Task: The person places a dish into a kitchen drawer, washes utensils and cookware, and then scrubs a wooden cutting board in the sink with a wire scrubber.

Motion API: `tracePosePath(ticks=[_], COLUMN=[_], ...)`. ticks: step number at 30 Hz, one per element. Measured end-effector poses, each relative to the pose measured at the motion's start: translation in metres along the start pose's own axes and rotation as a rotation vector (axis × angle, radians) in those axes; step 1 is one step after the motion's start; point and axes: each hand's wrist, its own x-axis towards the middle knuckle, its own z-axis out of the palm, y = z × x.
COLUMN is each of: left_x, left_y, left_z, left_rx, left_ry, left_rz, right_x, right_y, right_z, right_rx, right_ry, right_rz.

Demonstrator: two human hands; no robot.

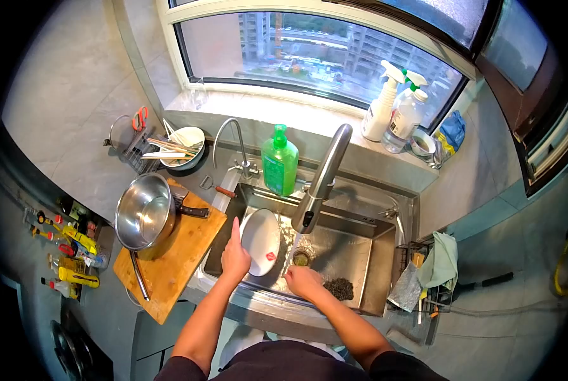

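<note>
Over the sink (380, 274): left hand (236, 259), fingers tight on a white dish (260, 240); right hand (302, 281), fingers curled, contents unclear.

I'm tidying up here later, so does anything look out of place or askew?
One thing: the wooden cutting board lies askew beside the sink, its near corner seeming to jut past the counter edge, with a metal pot on it. I see no clear damage.
</note>
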Motion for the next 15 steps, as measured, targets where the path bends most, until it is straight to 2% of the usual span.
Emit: tracePosePath(ticks=[2, 3, 5, 6, 7, 9, 11, 15], left_x=[0.0, 0.02, 0.033, 0.042, 0.043, 0.055, 0.069, 0.087], left_y=[0.011, 0.016, -0.019, -0.054, -0.054, -0.062, -0.062, -0.08], left_z=[-0.016, 0.004, -0.014, 0.007, 0.013, 0.003, -0.011, -0.011], left_rx=[0.1, -0.033, -0.058, -0.175, -0.202, -0.212, -0.235, -0.315], left_ry=[-0.022, -0.009, -0.031, 0.093, 0.073, 0.045, -0.002, -0.051], left_rz=[0.081, 0.051, -0.032, 0.062, 0.072, 0.105, 0.162, 0.225], right_x=[0.024, 0.038, 0.079, 0.07, 0.084, 0.119, 0.169, 0.245], right_y=[0.008, 0.007, -0.025, -0.057, -0.056, -0.078, -0.084, -0.058], right_z=[0.031, 0.005, 0.045, 0.023, 0.023, 0.018, 0.012, -0.007], right_rx=[0.317, 0.511, 1.068, 1.191, 1.424, 1.793, 1.927, 2.185], right_ry=[0.124, 0.083, 0.149, 0.156, 0.205, 0.326, 0.563, 0.838], right_rz=[-0.23, -0.219, -0.272, -0.05, 0.032, 0.108, 0.131, 0.285])
